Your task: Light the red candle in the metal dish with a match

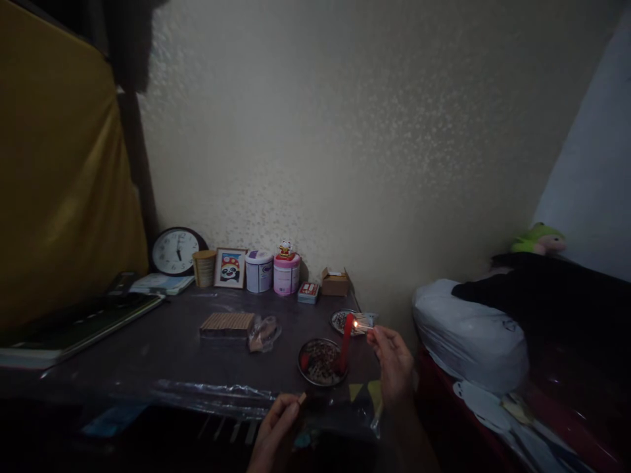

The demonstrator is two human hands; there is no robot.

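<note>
Between the fingertips of my right hand (394, 361) is a thin lit match (363, 326), its flame at the left end. That flame is right beside the upper part of a red candle (346, 345); I cannot tell whether they touch. The candle stands upright at the right side of a round metal dish (315, 383) with dark and light bits inside. My left hand (279, 427), low in front of the table, is closed on a small tan piece (302, 398) that looks like a matchbox; most of it is hidden by the fingers.
Behind the candle lies a second dish (338, 320). On the table (172, 348) are a ridged brown block (227, 324), a plastic-wrapped piece (265, 333), two tubs, a small tin (308, 293), a cardboard box (334, 282), a picture frame and a clock (176, 251). A white bag (468, 335) sits right.
</note>
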